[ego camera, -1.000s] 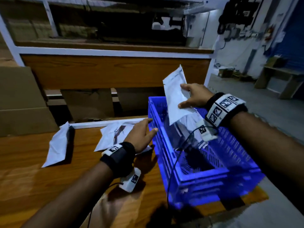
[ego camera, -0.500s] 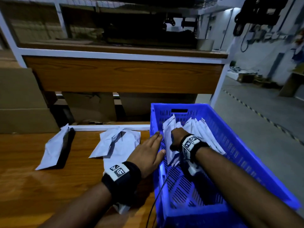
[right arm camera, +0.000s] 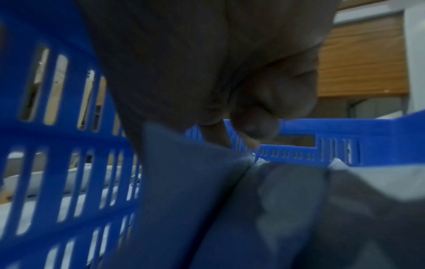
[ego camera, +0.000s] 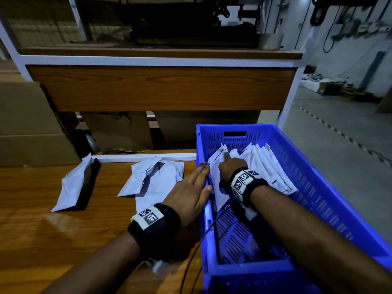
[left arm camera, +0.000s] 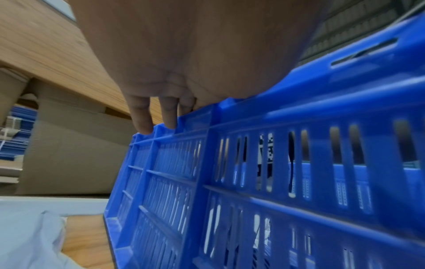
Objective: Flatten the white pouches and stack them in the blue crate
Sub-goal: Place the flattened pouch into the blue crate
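Newly crated pouch (ego camera: pixel 218 183); three outside.

Wooden tabletop (ego camera: pixel 38 240), blue crate (ego camera: pixel 331 200) under the hands, white pouches (ego camera: pixel 154 181) left of them

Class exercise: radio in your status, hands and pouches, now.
Left hand flat on blue crate rim. Right hand on newest pouch inside. Three pouches wait on table.

A glossy brown wooden tabletop (ego camera: pixel 42 240) lies near, with plain brown cardboard boxes (ego camera: pixel 27 124) at far left, a white-framed wooden shelf unit (ego camera: pixel 161 85) beyond them, and a grey concrete floor (ego camera: pixel 339 145) with a yellow-black striped line (ego camera: pixel 331 128) at right.
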Available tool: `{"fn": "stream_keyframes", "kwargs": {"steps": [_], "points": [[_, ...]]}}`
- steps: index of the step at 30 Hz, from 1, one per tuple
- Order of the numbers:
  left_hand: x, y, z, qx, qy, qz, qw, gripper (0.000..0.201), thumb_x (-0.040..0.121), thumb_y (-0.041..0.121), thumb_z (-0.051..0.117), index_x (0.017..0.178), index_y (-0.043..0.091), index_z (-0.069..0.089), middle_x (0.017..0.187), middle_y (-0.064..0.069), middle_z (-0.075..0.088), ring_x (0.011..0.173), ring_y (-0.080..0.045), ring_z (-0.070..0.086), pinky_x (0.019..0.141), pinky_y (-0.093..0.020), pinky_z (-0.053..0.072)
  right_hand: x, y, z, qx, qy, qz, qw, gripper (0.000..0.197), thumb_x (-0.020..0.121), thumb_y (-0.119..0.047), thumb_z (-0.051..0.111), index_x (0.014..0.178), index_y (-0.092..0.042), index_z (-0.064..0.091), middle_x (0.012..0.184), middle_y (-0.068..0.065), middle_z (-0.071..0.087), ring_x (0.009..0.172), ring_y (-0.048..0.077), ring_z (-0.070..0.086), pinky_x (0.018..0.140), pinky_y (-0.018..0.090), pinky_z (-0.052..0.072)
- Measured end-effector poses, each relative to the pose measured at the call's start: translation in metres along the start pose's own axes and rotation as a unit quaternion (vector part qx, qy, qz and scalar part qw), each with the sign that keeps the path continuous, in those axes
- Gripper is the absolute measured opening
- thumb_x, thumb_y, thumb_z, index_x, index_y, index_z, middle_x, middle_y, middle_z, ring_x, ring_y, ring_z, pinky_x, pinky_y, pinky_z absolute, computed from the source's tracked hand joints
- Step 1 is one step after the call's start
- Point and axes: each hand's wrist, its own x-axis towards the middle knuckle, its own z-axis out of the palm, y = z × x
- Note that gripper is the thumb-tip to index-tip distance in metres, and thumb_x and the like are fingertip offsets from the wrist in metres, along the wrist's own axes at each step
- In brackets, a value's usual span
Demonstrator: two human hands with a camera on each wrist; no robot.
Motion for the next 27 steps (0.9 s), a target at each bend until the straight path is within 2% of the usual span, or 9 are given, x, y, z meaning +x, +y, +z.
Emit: {"fn": "stream_keyframes", "kwargs": {"steps": [2,5,8,11,13,19,22,25,27], "points": [[-0.001,0.000,0.001,-0.001,-0.001,-0.004,1.000,0.074,0.094,0.055,0.011,0.155,0.014,0.018,0.163,0.000,0.013,0.147,-0.012,0.015,0.117,-0.026,0.020,0.001,-0.001,0.001,0.027,0.010,-0.036,0.999,0.075,0.079,-0.057,0.067,0.145,-0.029,0.043,0.163,0.011,0.002,0.147,0.035,0.011,0.113,0.053,0.024],[-0.002,0.002,-0.001,0.001,-0.006,-0.007,1.000,0.076,0.092,0.056,0.009,0.155,0.015,0.017,0.163,0.000,0.012,0.147,-0.012,0.014,0.116,-0.028,0.022,0.002,-0.010,0.012,-0.032,-0.018,-0.120,0.992,0.070,0.083,-0.073,0.048,0.146,-0.046,0.032,0.164,-0.003,0.007,0.148,0.032,0.007,0.114,0.062,0.006],[-0.003,0.004,-0.003,0.003,-0.010,-0.015,1.000,0.070,0.096,0.053,0.013,0.155,0.017,0.016,0.163,0.002,0.010,0.147,-0.013,0.015,0.116,-0.029,0.023,0.001,-0.016,0.027,-0.129,-0.063,-0.141,0.980,0.065,0.088,-0.077,0.025,0.147,-0.050,0.024,0.161,-0.005,0.020,0.148,0.036,0.001,0.106,0.069,-0.013],[-0.003,0.004,-0.004,0.008,-0.012,-0.019,1.000,0.067,0.096,0.050,0.017,0.156,0.019,0.014,0.163,0.003,0.008,0.147,-0.014,0.017,0.116,-0.032,0.025,-0.003,-0.014,0.028,-0.165,-0.062,-0.123,0.977,0.061,0.090,-0.073,0.023,0.145,-0.049,0.032,0.155,-0.002,0.034,0.145,0.041,0.006,0.101,0.072,-0.018],[-0.002,0.003,-0.003,0.002,-0.015,-0.023,1.000,0.066,0.097,0.050,0.017,0.156,0.020,0.013,0.164,0.003,0.008,0.147,-0.014,0.017,0.116,-0.033,0.026,-0.006,-0.012,0.026,-0.166,-0.058,-0.111,0.978,0.061,0.091,-0.071,0.025,0.145,-0.046,0.035,0.153,-0.001,0.038,0.145,0.042,0.007,0.104,0.072,-0.018],[-0.001,-0.001,-0.002,0.008,-0.017,-0.021,1.000,0.068,0.096,0.052,0.018,0.155,0.018,0.017,0.163,0.002,0.011,0.146,-0.016,0.020,0.116,-0.032,0.025,-0.007,-0.007,0.015,-0.018,-0.020,-0.100,0.995,0.060,0.088,-0.073,0.034,0.139,-0.044,0.045,0.146,-0.005,0.046,0.146,0.034,0.012,0.110,0.068,-0.006],[0.001,-0.011,-0.004,0.003,-0.021,-0.009,1.000,0.075,0.092,0.063,0.014,0.154,0.021,0.020,0.162,0.004,0.016,0.146,-0.015,0.019,0.116,-0.037,0.025,-0.011,0.005,-0.020,0.071,0.003,-0.078,0.994,0.060,0.088,-0.066,0.044,0.141,-0.038,0.041,0.146,-0.002,0.046,0.141,0.028,0.026,0.112,0.060,0.019],[0.003,-0.026,-0.009,0.012,-0.028,0.008,0.999,0.078,0.090,0.068,0.011,0.154,0.024,0.021,0.161,0.004,0.021,0.146,-0.016,0.020,0.115,-0.041,0.027,-0.026,0.012,-0.062,0.131,0.064,-0.067,0.987,0.052,0.093,-0.054,0.046,0.137,-0.027,0.044,0.134,0.005,0.056,0.123,0.028,0.051,0.095,0.044,0.047],[0.003,-0.035,-0.017,0.016,-0.018,0.011,1.000,0.079,0.089,0.068,0.012,0.153,0.023,0.024,0.159,0.003,0.025,0.145,-0.017,0.022,0.114,-0.041,0.028,-0.039,0.014,-0.088,0.129,0.115,-0.064,0.983,0.050,0.096,-0.050,0.044,0.139,-0.024,0.043,0.132,0.005,0.057,0.119,0.028,0.054,0.088,0.042,0.049]]}}
